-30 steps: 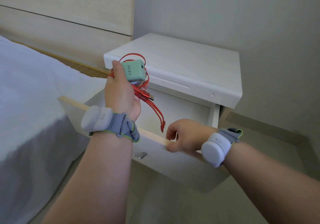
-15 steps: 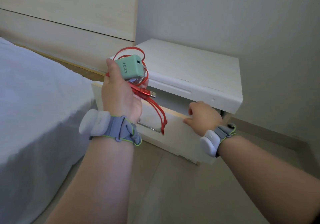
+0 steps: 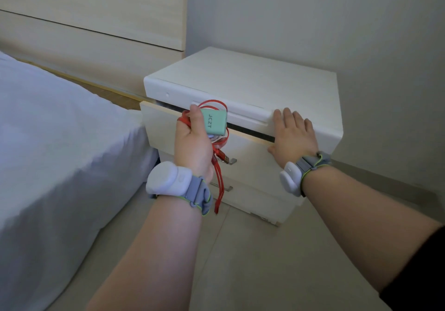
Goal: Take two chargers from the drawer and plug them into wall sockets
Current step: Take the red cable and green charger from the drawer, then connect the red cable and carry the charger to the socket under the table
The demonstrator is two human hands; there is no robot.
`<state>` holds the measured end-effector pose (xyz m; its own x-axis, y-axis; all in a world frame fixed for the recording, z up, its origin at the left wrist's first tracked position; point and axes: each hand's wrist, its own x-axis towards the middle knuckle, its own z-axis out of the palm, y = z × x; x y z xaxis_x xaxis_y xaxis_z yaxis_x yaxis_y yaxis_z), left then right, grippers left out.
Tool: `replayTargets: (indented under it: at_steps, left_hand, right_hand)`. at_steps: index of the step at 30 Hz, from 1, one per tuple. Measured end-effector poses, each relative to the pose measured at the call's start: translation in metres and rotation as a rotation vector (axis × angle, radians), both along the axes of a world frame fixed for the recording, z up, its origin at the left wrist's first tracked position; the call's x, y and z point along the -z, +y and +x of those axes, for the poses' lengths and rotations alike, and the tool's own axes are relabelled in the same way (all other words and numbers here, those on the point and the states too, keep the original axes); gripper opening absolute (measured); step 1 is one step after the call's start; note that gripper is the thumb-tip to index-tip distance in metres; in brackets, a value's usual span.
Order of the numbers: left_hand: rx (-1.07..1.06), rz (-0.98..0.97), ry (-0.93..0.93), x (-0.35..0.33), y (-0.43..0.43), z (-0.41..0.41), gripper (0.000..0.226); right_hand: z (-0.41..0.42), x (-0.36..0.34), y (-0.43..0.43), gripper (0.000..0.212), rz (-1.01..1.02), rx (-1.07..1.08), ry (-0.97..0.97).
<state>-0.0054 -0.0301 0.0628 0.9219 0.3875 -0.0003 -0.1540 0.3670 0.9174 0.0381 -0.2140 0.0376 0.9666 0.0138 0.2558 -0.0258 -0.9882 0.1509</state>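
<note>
My left hand [image 3: 192, 144] grips a mint green charger [image 3: 215, 124] together with a coiled red cable [image 3: 220, 166], whose ends and USB plug hang below my wrist. Something shiny sits under the green charger in the same grip; what it is cannot be told. My right hand [image 3: 292, 135] presses flat, fingers straight, against the front of the top drawer [image 3: 248, 156] of a white nightstand [image 3: 243, 79]. Only a thin dark gap shows along the drawer's top edge. No wall socket is in view.
A bed with a white sheet [image 3: 55, 156] fills the left side, close to the nightstand. A second drawer with a metal handle [image 3: 225, 188] sits below. Light wood wall panels [image 3: 96, 21] stand behind the bed, a plain wall to the right, and beige floor below.
The drawer went from wide open to almost closed, pushed in by my right hand, whose fingers have straightened flat against its front. My left hand kept hold of the green charger and red cable.
</note>
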Motion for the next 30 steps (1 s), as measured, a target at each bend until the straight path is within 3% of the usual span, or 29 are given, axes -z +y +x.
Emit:
replayTargets:
  at_steps: [6,11,18,20,24,27,30]
  left_hand:
    - [0.003,0.024,0.039,0.013,-0.007,0.011,0.026]
    - [-0.009,0.004,0.07,0.025,-0.017,0.02,0.026]
    - [0.015,0.022,0.055,0.025,-0.033,0.015,0.024]
    - [0.05,0.032,0.063,0.028,-0.035,0.012,0.024]
    - [0.138,0.126,0.065,0.038,-0.046,0.008,0.032]
    - [0.173,0.191,0.096,0.041,-0.055,0.003,0.045]
    - [0.198,0.146,0.183,0.043,-0.063,-0.005,0.041]
  right_hand:
    - [0.012,0.008,-0.005,0.05,-0.107,-0.04,-0.18]
    - [0.021,0.017,-0.014,0.045,-0.118,-0.041,-0.296]
    - [0.018,0.005,-0.012,0.048,0.008,-0.084,-0.17]
    - [0.01,0.001,-0.011,0.051,0.165,-0.103,-0.117]
    - [-0.026,-0.005,-0.007,0.046,0.811,-0.258,-0.033]
    - [-0.047,-0.003,0.011,0.05,1.257,-0.34,0.227]
    - [-0.049,0.002,0.015,0.056,1.353,-0.344,0.375]
